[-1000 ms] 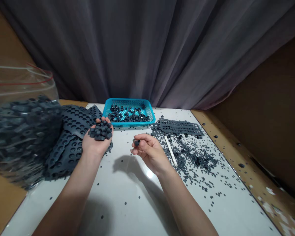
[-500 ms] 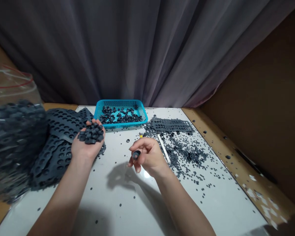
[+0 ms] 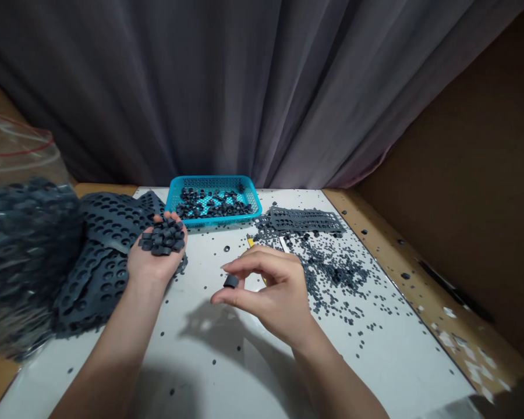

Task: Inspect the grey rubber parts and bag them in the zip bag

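Note:
My left hand (image 3: 152, 269) is cupped palm up, bearing a heap of short dark grey foam rings (image 3: 163, 238). A single foam ring (image 3: 231, 281) sits between the thumb and fingers of my right hand (image 3: 274, 290), held above the white tabletop (image 3: 209, 343). Its outer side faces me, so its hole is hidden. Behind both hands stands a blue plastic basket (image 3: 213, 222) with many similar dark pieces in it. Dark sheets with rows of round holes (image 3: 96, 279) lie stacked beside my left hand.
A clear zip bag (image 3: 24, 250) full of dark rings bulges at the left. Small dark discs (image 3: 338, 276) litter the right side, near a perforated strip (image 3: 305, 220). A white stick (image 3: 284, 245) and something yellow (image 3: 250, 241) lie partly behind my right hand. A grey curtain (image 3: 227, 93) hangs behind.
My right hand has turned and shifted slightly, so the ring now sits a little farther left, its outer side showing instead of its hole. My left hand and its heap stay put.

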Available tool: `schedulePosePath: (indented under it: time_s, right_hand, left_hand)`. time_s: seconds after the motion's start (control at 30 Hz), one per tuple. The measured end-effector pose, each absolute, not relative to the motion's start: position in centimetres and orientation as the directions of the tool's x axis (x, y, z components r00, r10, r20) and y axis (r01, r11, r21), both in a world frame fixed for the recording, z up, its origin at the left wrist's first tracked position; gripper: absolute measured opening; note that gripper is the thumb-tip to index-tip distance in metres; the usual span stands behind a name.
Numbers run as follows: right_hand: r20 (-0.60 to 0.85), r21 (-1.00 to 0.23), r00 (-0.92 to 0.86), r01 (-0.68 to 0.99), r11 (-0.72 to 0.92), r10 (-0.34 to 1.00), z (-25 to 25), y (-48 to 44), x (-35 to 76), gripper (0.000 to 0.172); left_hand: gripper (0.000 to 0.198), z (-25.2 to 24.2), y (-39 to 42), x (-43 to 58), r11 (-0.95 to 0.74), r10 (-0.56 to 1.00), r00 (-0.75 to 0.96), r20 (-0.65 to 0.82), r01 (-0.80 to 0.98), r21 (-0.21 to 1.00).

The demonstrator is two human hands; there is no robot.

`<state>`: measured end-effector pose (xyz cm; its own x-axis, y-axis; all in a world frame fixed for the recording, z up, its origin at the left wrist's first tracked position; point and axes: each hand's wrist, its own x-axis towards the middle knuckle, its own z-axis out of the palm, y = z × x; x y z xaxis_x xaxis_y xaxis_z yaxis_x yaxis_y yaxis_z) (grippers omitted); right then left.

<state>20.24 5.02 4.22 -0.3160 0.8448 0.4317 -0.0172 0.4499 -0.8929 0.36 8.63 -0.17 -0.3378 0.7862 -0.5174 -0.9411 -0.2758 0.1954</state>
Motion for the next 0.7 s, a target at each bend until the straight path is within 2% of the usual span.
schedulePosePath:
  time_s: [0.07,0.13,0.23,0.27,0.33,0.43,0.57,0.7]
  right_hand:
    - [0.446,-0.885,-0.319,-0.018,0.465,0.836,4.4,5.0,20.4,0.022]
    - [0.397,-0.914,-0.327,-0.055,0.402,0.858,4.3,5.0,20.4,0.020]
    - [0.180,-0.962,-0.431,-0.266,0.066,0.884,3.5,5.3,20.1,0.025]
    - [0.118,-0.926,-0.499,-0.368,-0.087,0.859,3.1,5.5,19.8,0.029]
    - [0.059,-0.768,-0.622,-0.527,-0.362,0.781,2.2,5.7,19.2,0.037]
    - [-0.019,-0.543,-0.707,-0.586,-0.601,0.707,1.7,5.9,18.4,0.043]
    - [-0.184,-0.423,-0.690,-0.587,-0.690,0.700,2.0,5.7,18.0,0.046]
    - [-0.256,-0.423,-0.598,-0.637,-0.644,0.760,2.6,5.4,18.0,0.048]
  left_hand:
    - [0.037,-0.1,8.6,0.4,-0.282,0.783,-0.336,-0.523,-0.942,0.182]
    - [0.037,-0.1,8.6,0.5,-0.284,0.782,-0.334,-0.526,-0.942,0.176]
    - [0.038,-0.2,8.6,0.5,-0.281,0.783,-0.336,-0.524,-0.942,0.184]
    - [0.038,-0.2,8.6,0.5,-0.278,0.783,-0.336,-0.524,-0.942,0.188]
    - [0.037,-0.2,8.6,0.6,-0.274,0.783,-0.332,-0.526,-0.943,0.188]
    - [0.037,-0.2,8.6,0.6,-0.276,0.783,-0.322,-0.533,-0.947,0.167]
    - [0.038,-0.2,8.7,0.7,-0.285,0.769,-0.323,-0.552,-0.946,0.156]
    - [0.038,-0.2,8.8,0.8,-0.288,0.756,-0.326,-0.567,-0.944,0.159]
